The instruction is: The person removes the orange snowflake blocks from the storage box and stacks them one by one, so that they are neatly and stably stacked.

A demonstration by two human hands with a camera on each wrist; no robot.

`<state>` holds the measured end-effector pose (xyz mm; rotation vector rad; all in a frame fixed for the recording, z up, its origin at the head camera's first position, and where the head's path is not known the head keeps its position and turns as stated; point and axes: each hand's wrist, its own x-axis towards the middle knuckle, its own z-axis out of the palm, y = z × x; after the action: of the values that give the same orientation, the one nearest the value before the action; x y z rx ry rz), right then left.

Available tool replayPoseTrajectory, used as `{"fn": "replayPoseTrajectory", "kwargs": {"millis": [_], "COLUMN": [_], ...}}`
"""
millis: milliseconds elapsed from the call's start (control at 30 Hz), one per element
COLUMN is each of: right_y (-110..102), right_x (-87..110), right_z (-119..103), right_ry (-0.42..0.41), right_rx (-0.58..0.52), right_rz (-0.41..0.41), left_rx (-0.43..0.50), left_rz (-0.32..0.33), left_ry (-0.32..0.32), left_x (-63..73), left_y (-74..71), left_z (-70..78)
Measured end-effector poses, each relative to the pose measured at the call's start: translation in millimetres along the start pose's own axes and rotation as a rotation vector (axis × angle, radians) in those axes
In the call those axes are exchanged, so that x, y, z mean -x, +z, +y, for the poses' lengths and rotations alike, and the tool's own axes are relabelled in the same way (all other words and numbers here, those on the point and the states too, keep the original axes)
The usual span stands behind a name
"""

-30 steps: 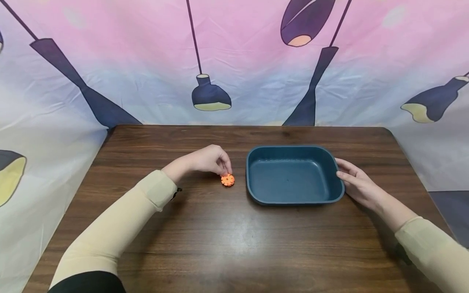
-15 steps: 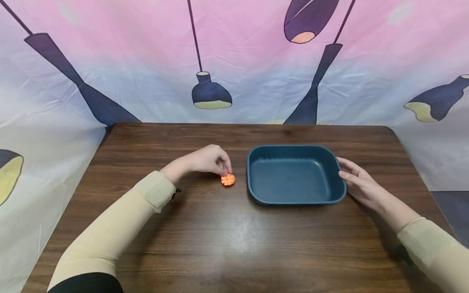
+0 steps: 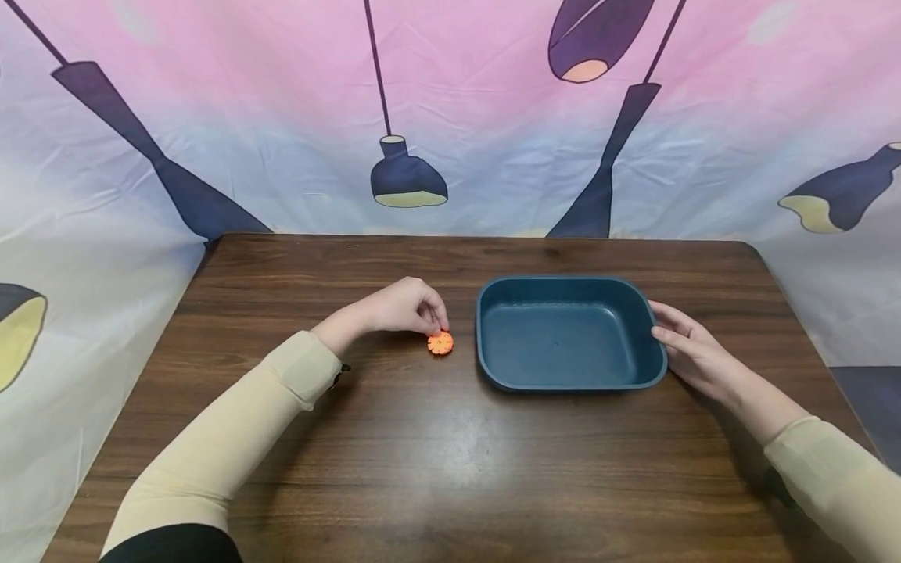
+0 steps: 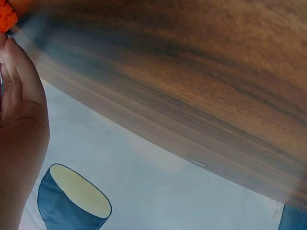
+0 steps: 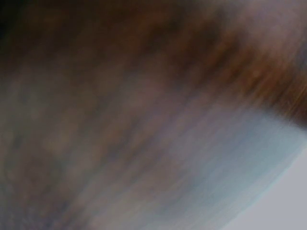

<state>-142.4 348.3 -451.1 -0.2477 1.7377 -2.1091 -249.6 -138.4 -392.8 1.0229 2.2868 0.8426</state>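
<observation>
My left hand point(image 3: 410, 306) pinches a small orange round disc with a notched, flower-like edge point(image 3: 440, 343) between thumb and fingertips, left of the tub. The disc is at or just above the table; I cannot tell which. In the left wrist view, part of the orange disc point(image 4: 6, 17) shows at the top left corner, just above the fingertips. A dark blue rectangular tub point(image 3: 563, 388) with rounded corners sits on the table, with nothing visible inside. My right hand point(image 3: 693, 356) holds its right rim, thumb at the edge, other fingers partly hidden. The right wrist view is blurred.
The brown wood-grain table point(image 3: 394, 469) has its far edge against a pink and blue cloth backdrop point(image 3: 310, 94) printed with hanging lamps. The backdrop also runs along the left and right sides.
The head view has shifted slightly. Both hands keep the same hold, and the disc and tub show no clear movement on the table.
</observation>
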Motion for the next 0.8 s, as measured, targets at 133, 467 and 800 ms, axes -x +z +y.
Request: {"fn": "replayPoseTrajectory", "kwargs": {"millis": [133,467,800], "right_y": [-0.2,-5.0,5.9], "right_x": [1.8,1.0,-8.1], "right_z": [-0.3,-0.5,-5.1], "right_ry": [0.009,0.011,-0.006], "right_rx": [0.001,-0.011,0.011], "right_rz": [0.003,0.004,-0.034], "left_rx": [-0.009,0.003,0.014], "left_rz": [0.008,0.041,0.217], "left_ry": [0.002,0.022,0.013], "left_x": [-1.6,-3.4,22.0], "left_y": [2.8,2.5,-7.3], "left_z": [-0.7,-4.4,-6.1]}}
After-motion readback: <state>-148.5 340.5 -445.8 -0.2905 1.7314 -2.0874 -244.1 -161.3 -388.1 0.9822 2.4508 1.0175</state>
